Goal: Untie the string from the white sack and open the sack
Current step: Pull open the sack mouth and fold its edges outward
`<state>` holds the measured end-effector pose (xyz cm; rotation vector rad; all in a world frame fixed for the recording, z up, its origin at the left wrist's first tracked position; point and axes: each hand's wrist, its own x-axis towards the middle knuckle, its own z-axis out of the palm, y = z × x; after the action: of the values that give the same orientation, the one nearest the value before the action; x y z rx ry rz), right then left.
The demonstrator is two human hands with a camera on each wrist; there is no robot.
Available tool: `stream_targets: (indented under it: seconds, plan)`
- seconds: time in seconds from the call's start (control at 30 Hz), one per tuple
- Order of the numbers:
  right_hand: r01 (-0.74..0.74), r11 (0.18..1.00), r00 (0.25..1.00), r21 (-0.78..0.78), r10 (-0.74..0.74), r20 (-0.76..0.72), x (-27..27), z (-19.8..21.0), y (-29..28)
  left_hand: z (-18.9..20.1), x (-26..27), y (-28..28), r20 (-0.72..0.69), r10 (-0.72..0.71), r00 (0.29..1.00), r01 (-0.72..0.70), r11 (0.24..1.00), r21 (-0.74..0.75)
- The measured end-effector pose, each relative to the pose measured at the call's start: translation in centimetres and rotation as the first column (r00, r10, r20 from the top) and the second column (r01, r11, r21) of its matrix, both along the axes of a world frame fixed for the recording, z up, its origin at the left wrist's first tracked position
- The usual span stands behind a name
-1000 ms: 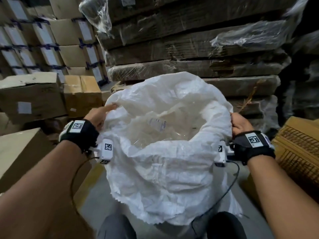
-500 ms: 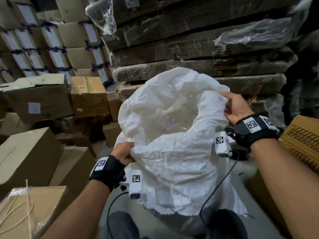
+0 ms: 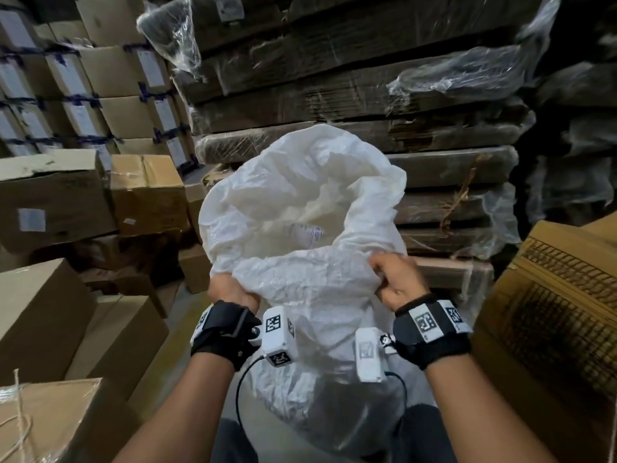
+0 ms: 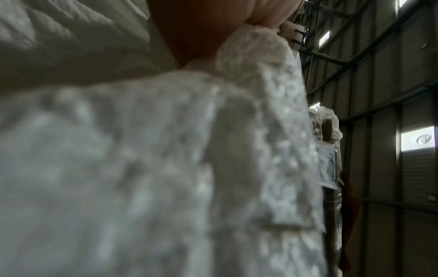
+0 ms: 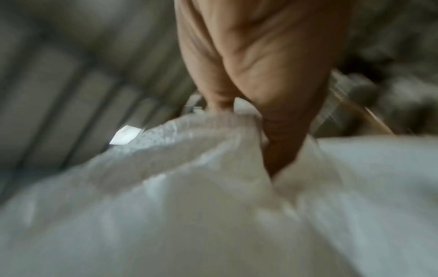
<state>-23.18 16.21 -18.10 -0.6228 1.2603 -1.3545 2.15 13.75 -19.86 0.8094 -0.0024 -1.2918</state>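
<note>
White woven plastic sack point(image 3: 310, 295) stands upright between the person's knees, mouth wide open, near rim folded down toward the camera. Inside, a clear inner liner with a small printed label point(image 3: 305, 233) shows. No string can be made out on the sack in any view.

Left hand point(image 3: 230, 290) at the near-left rim, fingers curled round a bunch of the fabric; the grip is closed on the sack. Left wrist view: blurred woven cloth point(image 4: 166, 168) fills most of the picture, with the hand point(image 4: 189, 28) clamped on its upper edge.

Right hand point(image 3: 395, 280) at the near-right rim, fingers and thumb pinching a fold of the fabric; this grip is also closed on the sack. Right wrist view, smeared: thumb and fingers point(image 5: 272, 75) pressed into the white cloth point(image 5: 213, 206).

Black wrist straps with white marker-tagged camera blocks on both forearms.

Surroundings: brown cardboard boxes point(image 3: 53, 202) stacked to the left, some with white labels; behind the sack, a tall stack of flattened cardboard wrapped in clear film point(image 3: 350, 78); another brown carton point(image 3: 551, 312) close on the right.
</note>
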Motion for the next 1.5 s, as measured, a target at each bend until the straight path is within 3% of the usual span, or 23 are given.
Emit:
stream_targets:
  seconds: [0.07, 0.1, 0.17, 0.23, 0.33, 0.4, 0.47, 0.5, 0.57, 0.63, 0.67, 0.73, 0.8, 0.83, 0.9, 0.97, 1.0, 1.07, 1.1, 1.17, 1.27, 1.4, 1.5]
  plan:
    - [0.059, 0.998, 0.952, 0.033, -0.066, 0.297, -0.1, -0.4, -0.8, 0.1, 1.6, -0.2, -0.011, -0.001, 1.0, 0.001, 0.999, 0.044]
    - [0.087, 0.996, 0.893, 0.015, -0.085, 0.442, -0.3, -0.4, -0.9, -0.1, 2.7, -0.3, -0.057, -0.019, 0.998, 0.021, 0.999, 0.037]
    - [0.144, 0.98, 0.732, -0.138, -0.011, 0.681, -0.4, -0.3, -0.7, -1.0, 4.1, 0.0, 0.052, -0.049, 0.997, 0.049, 0.999, -0.001]
    - [0.167, 0.949, 0.69, -0.266, 0.08, 0.719, 0.0, -0.6, -0.9, -1.3, 4.7, 0.4, 0.314, -0.097, 0.944, 0.071, 0.993, 0.093]
    - [0.242, 0.934, 0.726, -0.262, 0.005, 0.688, 0.2, -0.1, -0.9, -1.8, 4.3, 2.0, 0.686, -0.284, 0.67, 0.123, 0.954, 0.275]
    - [0.282, 0.929, 0.742, -0.242, -0.051, 0.669, 0.1, 0.5, -1.1, -1.4, 3.3, 4.1, 0.807, -0.37, 0.461, 0.158, 0.929, 0.336]
    - [0.303, 0.908, 0.766, -0.29, -0.051, 0.641, 0.1, 0.7, -1.5, -0.8, 1.9, 6.5, 0.813, -0.503, 0.293, 0.239, 0.862, 0.446]
    - [0.281, 0.899, 0.776, -0.336, -0.007, 0.631, 0.2, 0.7, -1.3, -0.9, 1.2, 7.1, 0.762, -0.575, 0.298, 0.297, 0.814, 0.499]
    - [0.206, 0.871, 0.769, -0.446, 0.138, 0.624, 0.5, 0.6, -1.1, -0.9, 0.2, 7.3, 0.525, -0.693, 0.495, 0.474, 0.721, 0.505]
    - [0.133, 0.838, 0.744, -0.529, 0.268, 0.612, 0.3, -0.2, -0.9, -1.6, -0.6, 6.6, 0.269, -0.678, 0.684, 0.558, 0.724, 0.406]
    - [0.104, 0.831, 0.715, -0.546, 0.319, 0.622, 0.1, -0.6, -0.9, -2.1, -1.2, 6.1, 0.236, -0.645, 0.727, 0.551, 0.753, 0.36]
    - [0.091, 0.881, 0.709, -0.464, 0.27, 0.652, 0.0, -0.8, -0.8, -2.8, -2.6, 5.2, 0.338, -0.553, 0.762, 0.471, 0.83, 0.298]
    - [0.096, 0.958, 0.8, -0.272, 0.088, 0.593, -0.9, -1.0, -1.0, -2.8, -3.3, 4.0, 0.388, -0.405, 0.828, 0.353, 0.914, 0.2]
    - [0.122, 0.972, 0.874, -0.2, -0.01, 0.485, -1.7, -1.1, -1.0, -2.4, -2.9, 3.4, 0.354, -0.326, 0.877, 0.302, 0.945, 0.122]
    - [0.136, 0.981, 0.991, -0.139, -0.134, 0.023, -2.7, -0.9, 0.9, -1.7, -2.1, 2.6, 0.194, -0.208, 0.959, 0.219, 0.975, -0.036]
    - [0.167, 0.982, 0.898, -0.085, -0.187, -0.398, -2.7, -0.7, 4.2, -1.4, -2.0, 2.1, 0.045, -0.161, 0.986, 0.165, 0.98, -0.112]
    - [0.075, 0.995, 0.894, -0.061, -0.094, -0.438, -2.0, -0.2, 5.8, -1.9, -2.2, 2.0, -0.009, -0.15, 0.989, 0.148, 0.98, -0.136]
    - [-0.176, 0.983, 0.961, -0.049, 0.161, -0.224, 0.7, 0.4, 7.4, -2.5, -3.5, 3.0, -0.04, -0.202, 0.979, 0.191, 0.965, -0.179]
    - [-0.223, 0.971, 0.972, -0.083, 0.215, -0.09, 2.0, 0.3, 7.5, -2.7, -4.2, 3.7, -0.049, -0.243, 0.969, 0.227, 0.949, -0.217]
    - [-0.092, 0.988, 0.984, -0.123, 0.11, 0.142, 3.7, -1.0, 6.0, -3.2, -4.8, 4.6, -0.044, -0.29, 0.956, 0.271, 0.931, -0.243]
    - [0.031, 0.999, 0.949, 0.027, -0.038, 0.312, 3.8, -3.6, 3.1, -3.5, -3.1, 5.2, 0.078, -0.312, 0.947, 0.321, 0.921, -0.219]
    - [0.117, 0.992, 0.793, 0.056, -0.127, 0.595, 2.3, -6.1, 1.6, -4.3, 0.9, 6.4, 0.221, -0.39, 0.894, 0.412, 0.909, -0.062]
    - [0.168, 0.976, 0.638, -0.14, 0.001, 0.77, 1.2, -7.6, 1.7, -5.2, 2.8, 7.6, 0.216, -0.407, 0.888, 0.421, 0.907, -0.023]
